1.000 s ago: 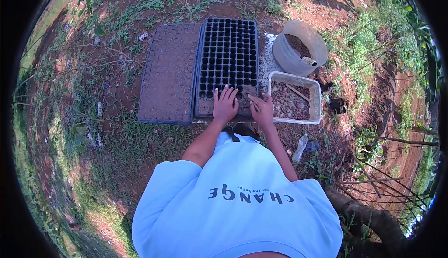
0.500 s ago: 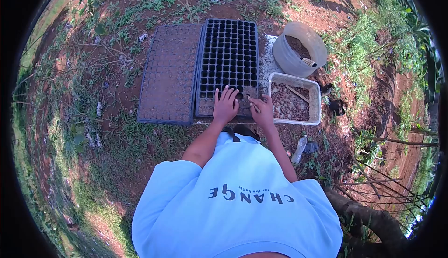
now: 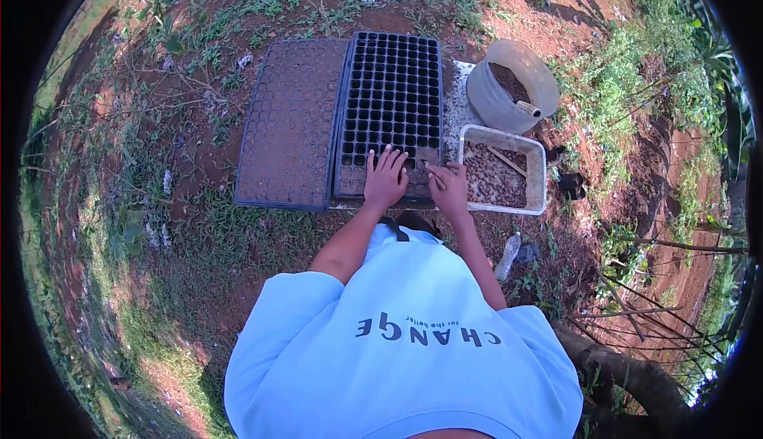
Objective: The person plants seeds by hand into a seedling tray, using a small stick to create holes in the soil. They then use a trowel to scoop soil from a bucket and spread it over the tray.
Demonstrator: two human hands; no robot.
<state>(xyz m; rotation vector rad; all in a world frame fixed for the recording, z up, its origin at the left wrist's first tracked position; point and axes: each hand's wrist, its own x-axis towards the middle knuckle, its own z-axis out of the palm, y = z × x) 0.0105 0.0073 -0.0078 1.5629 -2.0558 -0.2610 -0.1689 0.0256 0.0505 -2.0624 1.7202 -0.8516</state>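
Observation:
A black seedling tray (image 3: pixel 391 93) with many square cells lies in front of me; its near rows are filled with brown soil, the far ones hold none. My left hand (image 3: pixel 386 180) rests on the near part of this tray, fingers spread over the edge of the soil-filled rows. To its right, my right hand (image 3: pixel 450 191) is over the tray's near right corner, with thumb and fingers pinched together at the soil. Whatever sits between those fingertips is too small to make out. Beside it stands a white rectangular tub (image 3: pixel 544 177) holding reddish-brown grains and a thin stick (image 3: pixel 506 161).
Left of the black tray lies a second seedling tray (image 3: pixel 290 121), filled with soil throughout. A translucent round bucket (image 3: pixel 497 105) with dark soil and a corncob-like piece (image 3: pixel 528 108) stands at the back right. A clear plastic bottle (image 3: pixel 509 256) lies near my right forearm.
The view has shifted very slightly. Both hands keep nearly the same places on the tray, the left spread and the right pinched.

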